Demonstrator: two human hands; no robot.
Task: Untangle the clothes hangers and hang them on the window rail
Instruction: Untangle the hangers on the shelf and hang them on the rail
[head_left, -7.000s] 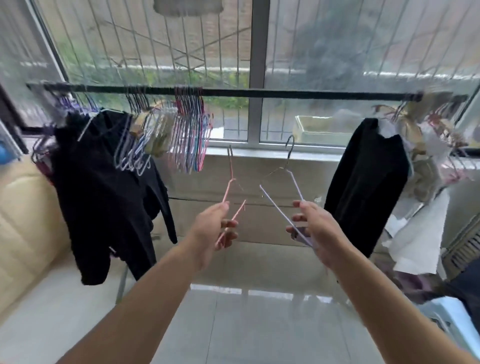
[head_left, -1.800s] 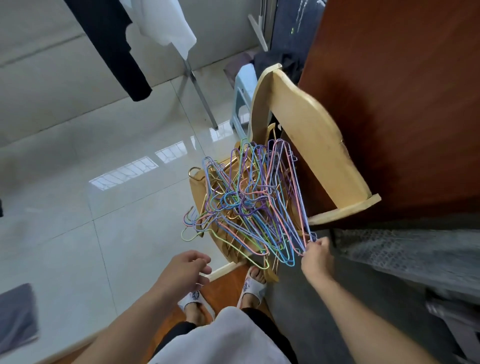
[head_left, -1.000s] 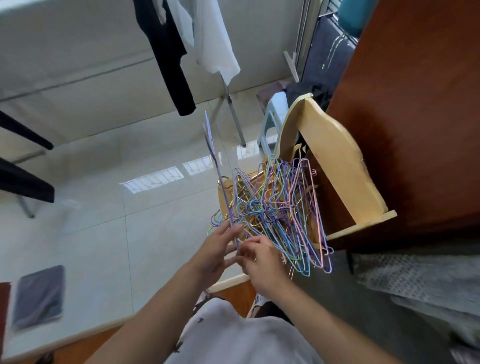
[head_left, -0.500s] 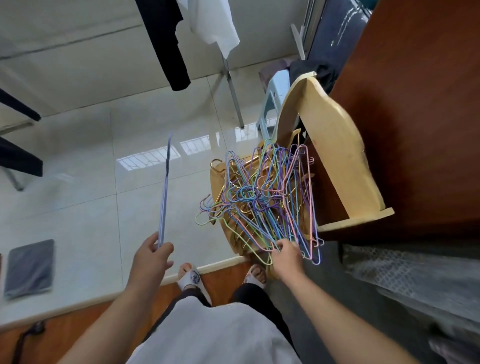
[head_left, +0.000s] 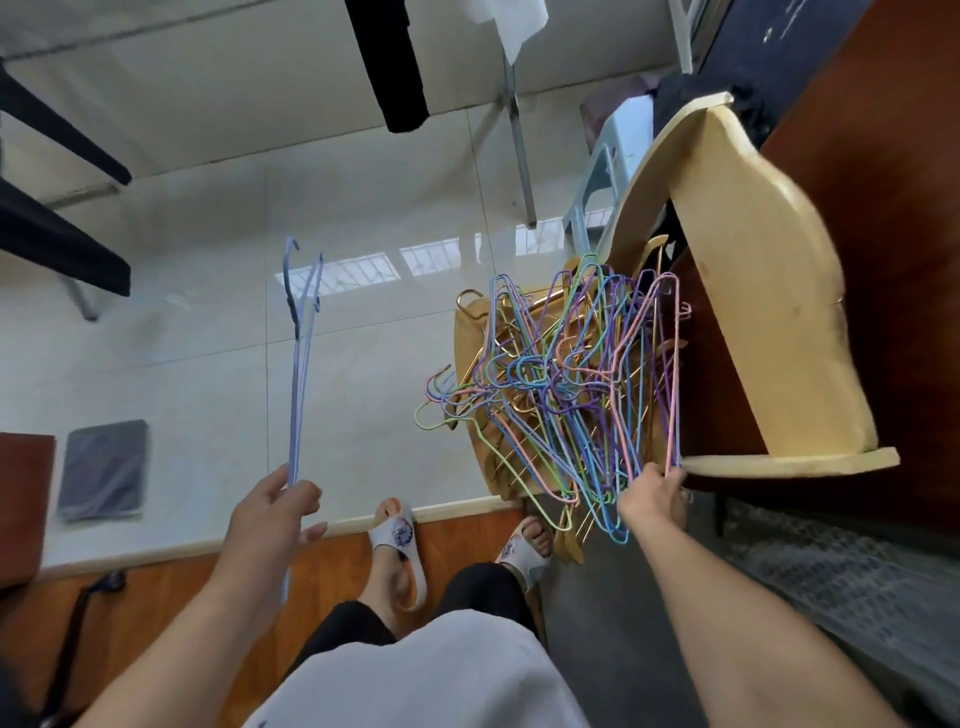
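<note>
Most of the work remained, I judged: the large tangle of coloured wire hangers (head_left: 566, 395) lay heaped on the seat of a pale wooden chair (head_left: 769, 291), pastel hooks and shoulders interlocked with some gold ones, and the window rail was out of view. One blue hanger (head_left: 298, 374) was free of the pile, seen edge-on and upright, hook uppermost, well apart from the heap. My left hand (head_left: 275, 512) gripped its lower part, fingers curled round the wire. My right hand (head_left: 652, 499) pinched wires at the heap's near edge, beside the chair's front rim.
</note>
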